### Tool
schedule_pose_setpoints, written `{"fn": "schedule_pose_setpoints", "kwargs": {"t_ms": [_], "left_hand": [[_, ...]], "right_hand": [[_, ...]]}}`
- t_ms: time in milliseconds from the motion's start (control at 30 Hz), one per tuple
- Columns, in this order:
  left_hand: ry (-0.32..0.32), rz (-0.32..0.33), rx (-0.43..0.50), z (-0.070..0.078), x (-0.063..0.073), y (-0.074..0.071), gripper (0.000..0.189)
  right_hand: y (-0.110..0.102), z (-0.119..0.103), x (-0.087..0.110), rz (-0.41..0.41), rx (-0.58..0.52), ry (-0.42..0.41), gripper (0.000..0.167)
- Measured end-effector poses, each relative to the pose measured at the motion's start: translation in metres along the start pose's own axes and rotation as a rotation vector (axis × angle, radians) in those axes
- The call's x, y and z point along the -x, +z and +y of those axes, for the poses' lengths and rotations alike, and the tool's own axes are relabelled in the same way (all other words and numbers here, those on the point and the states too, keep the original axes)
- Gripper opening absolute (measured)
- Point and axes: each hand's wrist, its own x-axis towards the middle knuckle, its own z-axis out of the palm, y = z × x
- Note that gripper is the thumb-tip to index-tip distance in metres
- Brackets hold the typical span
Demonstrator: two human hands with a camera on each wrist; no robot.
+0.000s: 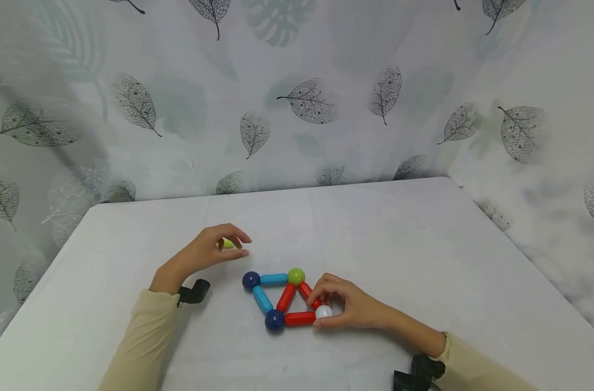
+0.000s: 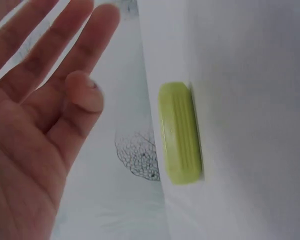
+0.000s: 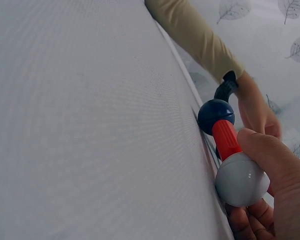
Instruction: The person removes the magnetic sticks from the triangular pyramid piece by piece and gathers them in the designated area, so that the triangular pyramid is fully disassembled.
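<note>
On the table lies a flat figure of magnetic rods and balls: two light blue rods [image 1: 274, 279], three red rods [image 1: 299, 319], two dark blue balls [image 1: 275, 321], a green ball [image 1: 296, 276] and a white ball [image 1: 324, 311]. My right hand [image 1: 351, 304] grips the white ball at the figure's right corner, thumb on the near side and fingers on the far side. Above the table, left of the figure, my left hand [image 1: 211, 247] holds nothing, its fingers loosely bent. Beside it lies a yellow-green rod [image 2: 180, 134], partly hidden behind that hand in the head view.
A white cloth [image 1: 399, 233] covers the table. Behind and to the right hangs a leaf-patterned curtain [image 1: 355, 136]. Dark straps with camera mounts [image 1: 194, 292] sit on both wrists, over beige sleeves [image 1: 143, 336].
</note>
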Motion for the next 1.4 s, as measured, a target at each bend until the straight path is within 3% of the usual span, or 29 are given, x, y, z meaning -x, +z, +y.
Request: {"fn": "schedule_pose_setpoints", "kwargs": {"t_ms": [300,500,633,900,1100,1400], "left_hand": [[-0.038,-0.244,0.098,0.009,0.001,0.012,0.031],[-0.058,-0.352,0.138,0.011,0.003,0.021,0.035],[-0.069,-0.37,0.134,0.01,0.006,0.023,0.037],[-0.023,-0.375,0.157,0.008,0.016,0.024,0.044],[-0.032,-0.36,0.191,0.006,0.019,0.028,0.044],[-0.009,-0.348,0.203,0.004,0.019,0.029,0.044]], "right_hand": [[0.001,0.001,-0.001,-0.003,-0.012,0.011,0.029],[0.001,-0.001,-0.003,0.004,0.005,0.016,0.027],[0.004,-0.004,-0.005,0.032,0.014,0.036,0.021],[0.008,-0.01,-0.01,0.126,0.038,-0.045,0.015],[0.01,-0.009,-0.021,0.19,0.156,-0.099,0.017],[0.013,-0.01,-0.047,0.186,0.232,-0.067,0.017]]}}
